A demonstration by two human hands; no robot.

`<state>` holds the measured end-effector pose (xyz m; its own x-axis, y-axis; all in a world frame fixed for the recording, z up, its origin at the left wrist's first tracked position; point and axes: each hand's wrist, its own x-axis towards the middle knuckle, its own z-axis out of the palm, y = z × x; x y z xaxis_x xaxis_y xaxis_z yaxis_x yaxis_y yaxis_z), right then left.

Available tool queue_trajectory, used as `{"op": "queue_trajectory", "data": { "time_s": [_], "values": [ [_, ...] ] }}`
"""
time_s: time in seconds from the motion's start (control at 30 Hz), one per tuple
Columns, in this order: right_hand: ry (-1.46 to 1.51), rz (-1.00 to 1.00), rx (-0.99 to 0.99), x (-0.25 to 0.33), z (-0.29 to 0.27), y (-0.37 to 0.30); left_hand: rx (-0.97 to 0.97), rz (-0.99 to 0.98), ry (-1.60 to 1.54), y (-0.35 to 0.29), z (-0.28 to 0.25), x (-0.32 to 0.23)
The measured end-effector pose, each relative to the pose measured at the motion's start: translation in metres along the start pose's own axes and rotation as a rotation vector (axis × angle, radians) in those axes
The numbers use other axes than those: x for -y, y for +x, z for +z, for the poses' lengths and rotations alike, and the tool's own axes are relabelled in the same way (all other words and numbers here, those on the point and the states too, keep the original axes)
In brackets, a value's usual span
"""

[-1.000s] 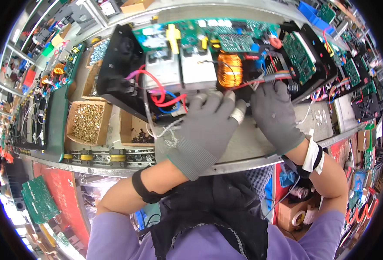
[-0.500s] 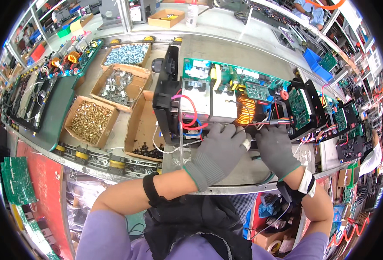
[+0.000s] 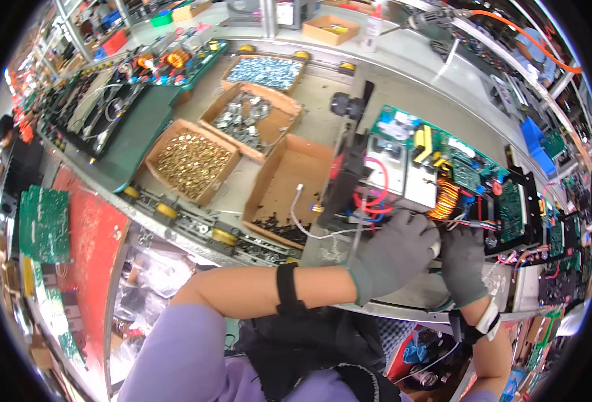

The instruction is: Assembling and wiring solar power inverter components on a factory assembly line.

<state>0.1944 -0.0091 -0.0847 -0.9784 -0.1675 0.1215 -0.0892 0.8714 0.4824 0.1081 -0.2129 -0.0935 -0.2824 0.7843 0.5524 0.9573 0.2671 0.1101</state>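
Observation:
An open electronic unit with a green circuit board (image 3: 467, 171), a copper-wound coil (image 3: 445, 199) and black end plates lies before me. My left hand (image 3: 400, 254), in a grey glove, has its fingers bent at the unit's near edge, below the coil. Close beside it, my right hand (image 3: 463, 264), gloved alike, curls its fingers in by the wires (image 3: 474, 224). The fingertips of both hands are hidden, so whatever they pinch does not show. Red cables (image 3: 376, 194) loop at the unit's left end, and a white cable (image 3: 319, 234) trails out leftward.
Left of the unit stand cardboard trays of brass-coloured screws (image 3: 192, 161), metal clips (image 3: 242, 117), silvery screws (image 3: 262, 72) and small black parts (image 3: 279, 228). A green-edged board assembly (image 3: 168, 63) lies farther left. Rollers (image 3: 222, 236) line the bench's front. A co-worker (image 3: 534, 50) is at far right.
My view has swung left and tilted, so the bench and unit appear farther right and slanted. Both hands stay at the unit's near edge, close together.

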Motion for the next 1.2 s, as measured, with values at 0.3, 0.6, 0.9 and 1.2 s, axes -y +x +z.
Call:
{"op": "queue_trajectory", "data": {
  "time_s": [0.3,0.6,0.9,1.2],
  "values": [
    [-0.135,-0.023,-0.057,-0.011,0.011,-0.011,0.33,0.041,-0.327,-0.054,-0.061,0.002],
    [0.095,-0.114,0.09,-0.021,0.004,-0.006,0.779,-0.431,-0.662,-0.109,-0.146,0.076],
    [0.352,-0.235,-0.025,-0.033,-0.048,-0.02,0.793,-0.213,-0.907,-0.067,-0.112,0.067],
    [0.395,-0.084,0.168,0.0,-0.048,-0.094,0.667,-0.188,-0.812,-0.022,-0.049,0.005]
  ]
}}
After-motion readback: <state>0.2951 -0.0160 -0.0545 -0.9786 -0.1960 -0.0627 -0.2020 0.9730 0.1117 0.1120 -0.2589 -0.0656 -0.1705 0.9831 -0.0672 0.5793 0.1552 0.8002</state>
